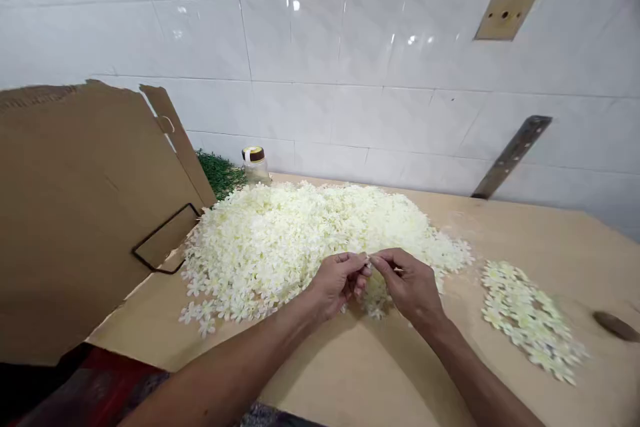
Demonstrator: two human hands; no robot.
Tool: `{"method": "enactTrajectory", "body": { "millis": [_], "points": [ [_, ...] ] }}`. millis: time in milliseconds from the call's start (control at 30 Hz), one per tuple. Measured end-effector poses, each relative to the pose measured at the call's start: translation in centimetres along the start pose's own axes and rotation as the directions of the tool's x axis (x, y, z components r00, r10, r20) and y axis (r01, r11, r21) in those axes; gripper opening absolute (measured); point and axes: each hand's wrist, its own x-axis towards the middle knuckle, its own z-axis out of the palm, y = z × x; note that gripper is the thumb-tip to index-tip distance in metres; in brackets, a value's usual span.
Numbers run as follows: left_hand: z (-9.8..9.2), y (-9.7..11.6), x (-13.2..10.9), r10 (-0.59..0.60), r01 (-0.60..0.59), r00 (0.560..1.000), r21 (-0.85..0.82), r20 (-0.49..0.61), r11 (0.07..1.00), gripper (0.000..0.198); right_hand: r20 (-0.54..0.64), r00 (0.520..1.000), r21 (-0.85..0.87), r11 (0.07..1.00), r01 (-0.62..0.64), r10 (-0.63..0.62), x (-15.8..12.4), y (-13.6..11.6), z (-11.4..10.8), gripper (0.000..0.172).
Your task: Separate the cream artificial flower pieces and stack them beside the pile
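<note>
My left hand [343, 280] is closed in a pinch, its thumb and forefinger meeting the right hand's fingertips. My right hand [410, 283] pinches at the same spot from the other side. Between the fingertips shows a small pale bit that looks like a white artificial flower [369, 260], mostly hidden by the fingers. Just beyond and beneath both hands spreads a large heap of white artificial flowers [300, 233]. A smaller, flatter group of pale flowers [525, 317] lies on the table to the right of my right hand.
A cardboard sheet [95, 213] stands at the left, with a dark wire frame [165, 237] against it. Behind the heap are a lidded jar [256, 167] and green artificial foliage [220, 173]. A metal strip [513, 157] leans on the tiled wall. A dark oval object [615, 325] lies far right.
</note>
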Motion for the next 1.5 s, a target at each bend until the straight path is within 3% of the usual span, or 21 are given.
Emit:
{"method": "enactTrajectory", "body": {
  "millis": [200, 367, 800, 1067, 1233, 1500],
  "points": [
    [-0.10, -0.23, 0.12, -0.002, 0.001, 1.000, -0.015, -0.013, 1.000, 0.032, 0.048, 0.999, 0.072, 0.997, 0.002, -0.006, 0.16, 0.14, 0.16, 0.021],
    [-0.03, -0.32, 0.01, -0.010, 0.010, 1.000, -0.021, -0.006, 1.000, 0.033, 0.032, 0.996, 0.117, 0.990, -0.084, 0.080, 0.07, 0.28, 0.20, 0.023],
    [0.19, -0.57, 0.10, 0.019, -0.018, 1.000, 0.045, -0.014, 0.999, 0.037, 0.041, 0.986, -0.012, 0.987, -0.161, 0.161, -0.01, 0.48, 0.31, 0.033],
    [0.05, -0.29, -0.10, 0.072, -0.069, 0.996, 0.065, -0.055, 0.995, 0.034, 0.037, 0.999, -0.052, 0.998, -0.022, 0.023, 0.25, -0.01, 0.75, 0.032],
    [-0.15, 0.01, 0.00, 0.078, -0.075, 0.993, 0.039, -0.088, 0.996, 0.031, 0.069, 0.996, 0.023, 0.998, -0.052, 0.050, 0.21, 0.13, 0.91, 0.030],
    [-0.26, -0.24, 0.08, 0.038, -0.038, 0.999, 0.009, -0.030, 0.999, 0.031, 0.059, 0.996, 0.075, 0.995, -0.071, 0.067, -0.09, 0.82, 0.50, 0.024]
  ]
}}
